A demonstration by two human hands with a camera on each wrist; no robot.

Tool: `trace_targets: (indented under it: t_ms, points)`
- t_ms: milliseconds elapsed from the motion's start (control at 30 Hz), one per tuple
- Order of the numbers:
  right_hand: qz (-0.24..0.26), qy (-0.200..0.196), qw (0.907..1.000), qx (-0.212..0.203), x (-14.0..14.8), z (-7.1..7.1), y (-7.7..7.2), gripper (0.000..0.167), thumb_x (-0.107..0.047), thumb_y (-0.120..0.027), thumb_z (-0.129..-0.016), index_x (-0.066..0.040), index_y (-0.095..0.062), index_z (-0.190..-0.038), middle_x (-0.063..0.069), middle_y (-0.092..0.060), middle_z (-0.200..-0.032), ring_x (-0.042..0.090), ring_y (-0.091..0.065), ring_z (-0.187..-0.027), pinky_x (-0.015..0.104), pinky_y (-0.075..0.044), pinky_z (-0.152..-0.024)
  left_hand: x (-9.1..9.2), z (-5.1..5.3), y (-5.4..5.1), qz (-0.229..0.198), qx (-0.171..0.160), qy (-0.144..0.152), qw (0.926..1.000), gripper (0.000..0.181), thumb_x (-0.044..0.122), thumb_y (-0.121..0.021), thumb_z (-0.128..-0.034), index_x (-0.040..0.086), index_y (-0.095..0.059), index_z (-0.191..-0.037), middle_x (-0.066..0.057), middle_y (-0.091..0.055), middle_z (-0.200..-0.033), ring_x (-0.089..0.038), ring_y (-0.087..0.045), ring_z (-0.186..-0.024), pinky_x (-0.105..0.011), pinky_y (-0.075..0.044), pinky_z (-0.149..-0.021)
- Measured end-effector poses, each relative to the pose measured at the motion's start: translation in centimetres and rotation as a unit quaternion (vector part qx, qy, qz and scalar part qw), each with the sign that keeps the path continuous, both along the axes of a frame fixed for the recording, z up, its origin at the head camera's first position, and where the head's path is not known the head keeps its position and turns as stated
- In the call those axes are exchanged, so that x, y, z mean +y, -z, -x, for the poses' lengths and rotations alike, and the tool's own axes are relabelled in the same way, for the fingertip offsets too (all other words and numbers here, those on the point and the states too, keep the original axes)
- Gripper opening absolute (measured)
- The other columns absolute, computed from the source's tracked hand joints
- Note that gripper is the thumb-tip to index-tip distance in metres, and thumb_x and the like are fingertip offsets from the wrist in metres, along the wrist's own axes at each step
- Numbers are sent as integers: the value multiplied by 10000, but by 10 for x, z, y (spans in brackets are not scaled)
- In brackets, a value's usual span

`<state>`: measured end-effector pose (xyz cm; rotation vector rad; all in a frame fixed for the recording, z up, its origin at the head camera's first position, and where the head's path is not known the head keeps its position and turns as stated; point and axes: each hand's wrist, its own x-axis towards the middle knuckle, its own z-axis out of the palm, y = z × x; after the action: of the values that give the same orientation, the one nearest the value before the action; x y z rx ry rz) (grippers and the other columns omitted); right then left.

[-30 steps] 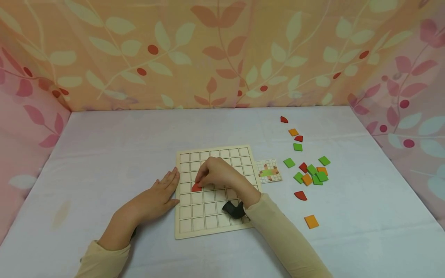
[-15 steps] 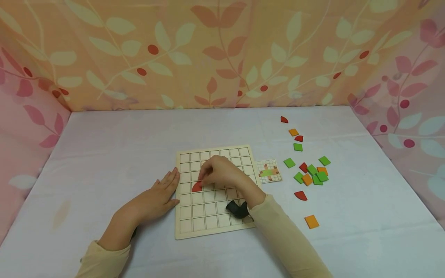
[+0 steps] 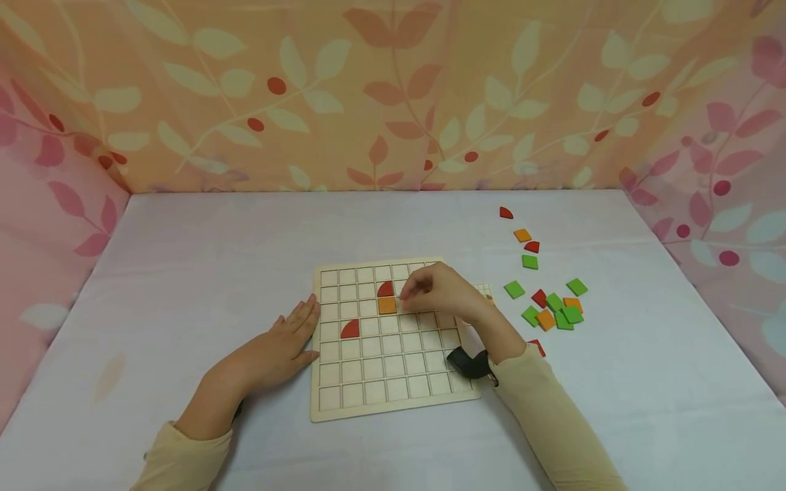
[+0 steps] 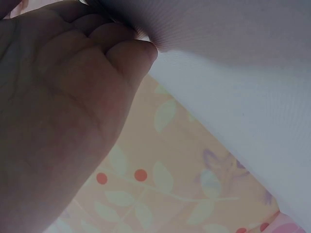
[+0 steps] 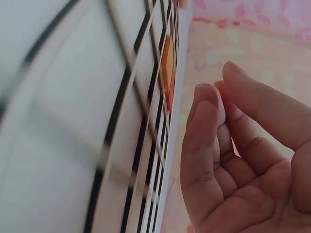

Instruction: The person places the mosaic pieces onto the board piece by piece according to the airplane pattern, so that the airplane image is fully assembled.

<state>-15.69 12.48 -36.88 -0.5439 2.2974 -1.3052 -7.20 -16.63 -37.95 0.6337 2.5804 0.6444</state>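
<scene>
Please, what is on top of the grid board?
The grid board has an orange square, one red piece beyond it and another red piece nearer. What the right hand covers cannot be seen.

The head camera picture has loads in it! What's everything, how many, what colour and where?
board: 1, pale, in the middle
orange square: 1, orange, on the board
red board pieces: 2, red, one just beyond the orange square, one nearer the left
loose red pieces: 4, red, right of the board, one partly hidden
loose orange squares: 3, orange, same side
loose green squares: 7, green, same side
card: 1, pale, right of the board, mostly hidden
tablecloth: 1, white, under it all
leafy cloth: count unclear, orange behind, pink at the sides
black gadget: 1, black, by the board's right edge
sleeves: 2, beige, front
left grip: 1, bare hand, at the board's left edge
right grip: 1, bare hand, over the board
</scene>
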Motion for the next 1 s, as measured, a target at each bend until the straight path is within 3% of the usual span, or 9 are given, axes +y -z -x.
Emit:
trace_targets:
  t_ms: [500,767,1000]
  points:
    - [-337,845,9957,-145,79,4,-10,179,-100,-717,-831,37,-680,-939,95,-661,-816,280,-600,-749,302,-501,-645,0,-1,-2,-11,18,0,10000,698,204,-532,-961,-94,-149,-1463,-237,-45,-1545,-402,-81,-1406,-583,-144,-1093]
    - [-675,1475,9867,116,120,6,-13,226,-118,-710,-840,50,-662,-983,96,-643,-832,284,-551,-744,298,-473,-612,1,0,-4,-12,54,-1,10000,697,190,-538,-958,-100,-151,-1460,-241,-52,-1544,-410,-91,-1402,-584,-157,-1090]
    - [-948,1778,9795,-66,147,12,-5,281,-140,-698,-860,70,-633,-1036,56,-652,-833,217,-573,-744,280,-499,-643,2,0,-2,-7,-11,-28,10000,702,195,-536,-959,-98,-143,-1462,-239,-41,-1545,-409,-81,-1403,-589,-149,-1089]
